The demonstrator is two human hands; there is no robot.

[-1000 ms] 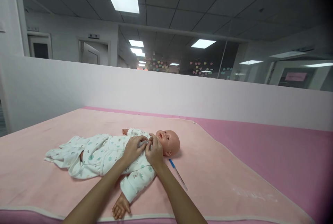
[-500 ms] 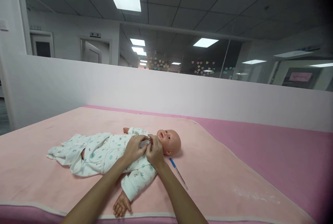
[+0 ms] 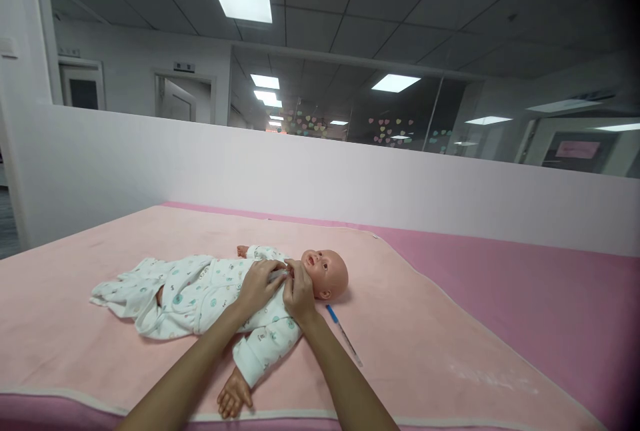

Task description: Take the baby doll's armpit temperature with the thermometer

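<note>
A baby doll (image 3: 330,272) lies on its back, its bald head to the right, dressed in a white patterned outfit (image 3: 215,294). Over its upper chest, my left hand (image 3: 260,285) has its fingers closed around a small whitish, partly see-through thing (image 3: 278,275), too covered to name. Close beside it, just below the doll's chin, my right hand (image 3: 300,292) is pinched at the thing's right end. Whatever sits between the right fingertips is hidden. Both wrists rest near the doll's chest and sleeve.
A blue-capped clear pen (image 3: 344,335) lies right of my right forearm. Under everything is a peach pad (image 3: 425,351) with a pale edge, over a pink surface (image 3: 550,291). A white low wall (image 3: 320,174) with glass above it stands behind.
My right hand has shifted very slightly to the right, and less of the whitish thing shows between the hands. The doll and pen stay where they were.
</note>
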